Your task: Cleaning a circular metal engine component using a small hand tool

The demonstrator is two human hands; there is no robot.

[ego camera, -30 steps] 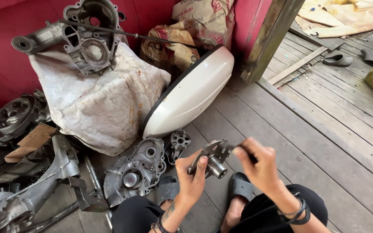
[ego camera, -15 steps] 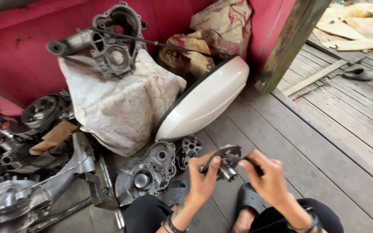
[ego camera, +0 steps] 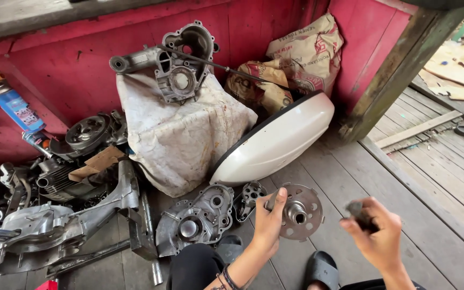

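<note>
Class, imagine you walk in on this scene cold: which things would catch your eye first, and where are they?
First, the round metal disc with a hub, held up by the left hand low in the middle, while the right hand grips a small dark part beside it. Behind them, a glossy white body panel leans against a sack-covered heap topped by a grey engine casing, before a red wall.

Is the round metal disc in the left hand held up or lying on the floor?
Held up. The left hand grips the disc by its edge, face toward the camera, above the floorboards.
</note>
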